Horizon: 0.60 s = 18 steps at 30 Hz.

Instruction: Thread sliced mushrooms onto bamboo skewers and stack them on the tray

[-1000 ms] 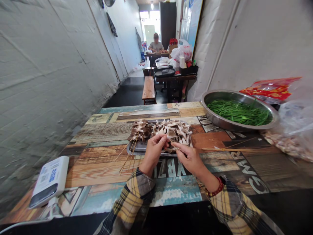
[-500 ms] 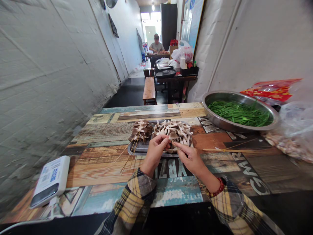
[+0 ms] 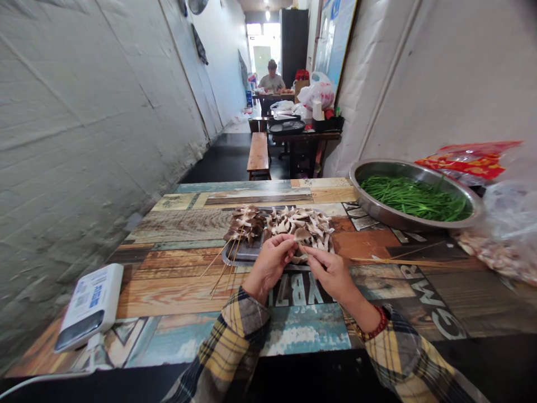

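Between the thumb and fingers of my left hand [image 3: 271,263] is a piece of oyster mushroom [image 3: 300,235]. My right hand [image 3: 329,271] pinches a thin bamboo skewer [image 3: 304,251], its tip close to the mushroom. I cannot tell whether the tip has pierced it. Just beyond my hands, a clear plastic tray [image 3: 239,257] carries loose oyster mushrooms [image 3: 310,221] on its right side. On its left lie threaded mushroom skewers [image 3: 246,221], their bare sticks poking out over the near rim.
To the right stand a metal basin [image 3: 419,225] of green chives [image 3: 415,197] and plastic bags [image 3: 512,210]. Loose bamboo skewers [image 3: 398,260] lie beside the tray. A white device [image 3: 90,305] with a cable occupies the left. Another person [image 3: 272,81] sits at a far table.
My view has shifted slightly, so the scene appears a little further right. Both hands stay close together at the mushroom and skewer, with only small finger movement.
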### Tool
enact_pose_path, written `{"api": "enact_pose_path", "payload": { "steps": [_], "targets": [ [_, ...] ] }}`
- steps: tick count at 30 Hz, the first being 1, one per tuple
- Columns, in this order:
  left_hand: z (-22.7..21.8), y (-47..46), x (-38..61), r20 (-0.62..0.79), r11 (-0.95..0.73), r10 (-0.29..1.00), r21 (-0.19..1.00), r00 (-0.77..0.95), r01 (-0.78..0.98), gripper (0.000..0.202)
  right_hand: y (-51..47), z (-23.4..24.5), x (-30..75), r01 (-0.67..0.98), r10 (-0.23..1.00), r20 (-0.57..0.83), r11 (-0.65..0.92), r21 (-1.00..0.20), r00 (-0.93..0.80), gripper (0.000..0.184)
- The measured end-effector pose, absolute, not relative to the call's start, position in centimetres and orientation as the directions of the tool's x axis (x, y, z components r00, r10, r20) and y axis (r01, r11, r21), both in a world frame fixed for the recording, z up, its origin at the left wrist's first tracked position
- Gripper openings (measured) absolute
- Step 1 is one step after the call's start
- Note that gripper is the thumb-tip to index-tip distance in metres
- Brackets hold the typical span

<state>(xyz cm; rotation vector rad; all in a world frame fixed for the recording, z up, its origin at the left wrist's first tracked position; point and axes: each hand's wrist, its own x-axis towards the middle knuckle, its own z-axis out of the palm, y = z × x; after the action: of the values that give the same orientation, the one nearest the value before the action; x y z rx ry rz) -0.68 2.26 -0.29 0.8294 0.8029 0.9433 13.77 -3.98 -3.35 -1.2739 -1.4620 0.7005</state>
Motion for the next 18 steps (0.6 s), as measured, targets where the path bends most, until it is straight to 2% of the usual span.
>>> {"api": "enact_pose_path", "payload": {
  "steps": [8,13,18],
  "targets": [
    [-0.39,2.19,-0.57,-0.17,0.309,0.906,0.892,0.387,-0.331,0.032,-4.09,-3.49,13.78,0.366,0.948,0.299,0.243,-0.898,0.106,0.025],
    [-0.71,2.11,-0.4,-0.15,0.281,0.914,0.904,0.378,-0.323,0.03,-4.33,-3.15,13.57,0.439,0.947,0.307,0.237,-0.867,0.096,0.024],
    [-1.12,2.12,-0.46,-0.127,0.261,0.914,0.913,0.386,-0.315,0.028,-4.4,-3.36,13.34,0.444,0.946,0.307,0.234,-0.865,0.1,0.023]
  ]
}}
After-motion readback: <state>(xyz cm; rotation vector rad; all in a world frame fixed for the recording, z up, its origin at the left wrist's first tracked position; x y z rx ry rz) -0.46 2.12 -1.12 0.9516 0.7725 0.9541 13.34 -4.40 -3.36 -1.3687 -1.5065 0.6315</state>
